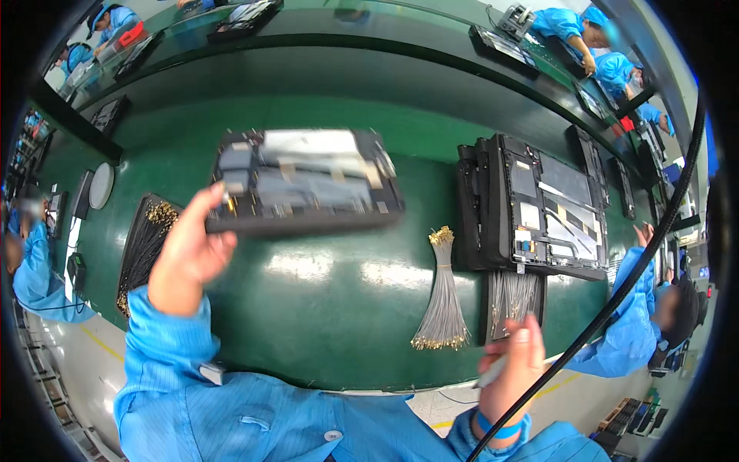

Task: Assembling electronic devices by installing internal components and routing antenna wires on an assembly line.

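My left hand (pixel 192 254) is closed on the near left corner of a black tray (pixel 308 224), lifted over the green bench and slightly blurred. In the tray lies an opened flat electronic device (pixel 315 185) with grey and silver panels. Low on the right, my right hand (pixel 514 366) has curled fingers around something small and pale, too hidden to name. Beyond that hand sits a black box (pixel 540 308) of thin grey cables (pixel 512 296). To its left, a tied bundle of grey cables (pixel 443 300) with gold-coloured ends lies on the bench.
A stack of black trays (pixel 481 200) with similar devices stands at the right. At the left are a box of black cables (pixel 142 254) and a round white disc (pixel 101 185). A black cord (pixel 616 300) crosses the right foreground. Co-workers in blue sit around a raised shelf (pixel 346 42).
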`<state>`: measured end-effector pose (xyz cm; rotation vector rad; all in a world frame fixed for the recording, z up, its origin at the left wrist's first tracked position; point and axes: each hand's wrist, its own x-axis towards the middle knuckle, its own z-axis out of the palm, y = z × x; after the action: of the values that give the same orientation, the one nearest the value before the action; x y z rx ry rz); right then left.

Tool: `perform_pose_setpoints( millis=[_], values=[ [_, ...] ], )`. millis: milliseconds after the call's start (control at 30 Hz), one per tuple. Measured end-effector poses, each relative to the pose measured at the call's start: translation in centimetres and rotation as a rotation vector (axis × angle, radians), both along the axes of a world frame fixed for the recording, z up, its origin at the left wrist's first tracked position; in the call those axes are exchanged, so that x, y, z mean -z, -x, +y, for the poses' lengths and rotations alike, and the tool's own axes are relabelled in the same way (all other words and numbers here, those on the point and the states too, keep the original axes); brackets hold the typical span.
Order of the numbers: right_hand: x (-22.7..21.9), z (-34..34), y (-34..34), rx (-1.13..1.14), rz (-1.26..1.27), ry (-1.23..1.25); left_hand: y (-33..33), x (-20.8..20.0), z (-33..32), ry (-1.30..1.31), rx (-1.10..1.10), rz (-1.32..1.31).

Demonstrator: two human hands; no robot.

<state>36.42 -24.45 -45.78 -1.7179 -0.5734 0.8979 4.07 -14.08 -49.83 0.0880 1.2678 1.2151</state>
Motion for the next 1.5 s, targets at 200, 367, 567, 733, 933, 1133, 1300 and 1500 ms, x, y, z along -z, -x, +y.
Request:
perform_pose_setpoints(
  millis=[200, 367, 567, 733, 933, 1133, 1300, 1500],
  values=[
    [-0.7, 2.2, -5.6, 0.228, -0.339, -0.085, 1.1, 2.7, 9.0, -0.163, -0.445, 0.26],
    [1.9, 5.7, -16.3, 0.249, -0.859, -0.121, -14.0, 1.1, 5.0, -0.364, 0.468, 0.204],
    [2.7, 9.4, -20.0, 0.148, -0.158, 0.072, -24.5, -0.9, 3.2, -0.735, 0.837, 0.27],
    [0.0, 8.0, -17.7, 0.074, 0.001, -0.03, -23.6, -2.0, 2.8, -0.627, 0.801, 0.373],
    [-2.3, 3.2, -9.2, 0.069, 0.252, -0.37, -16.5, -3.6, 0.5, -0.814, 0.493, 0.232],
    [0.1, 0.2, 1.1, -0.132, 0.102, 0.014, -5.1, 0.9, -6.3, -0.402, 0.241, 0.757],
    [5.3, -1.2, 4.4, -0.234, 0.207, 0.007, 2.5, 0.9, -8.8, -0.272, 0.279, 1.592],
    [9.3, -0.9, 5.0, -0.335, 0.085, 0.239, 5.0, 1.8, -7.7, -0.203, 0.545, 2.143]
  ],
)
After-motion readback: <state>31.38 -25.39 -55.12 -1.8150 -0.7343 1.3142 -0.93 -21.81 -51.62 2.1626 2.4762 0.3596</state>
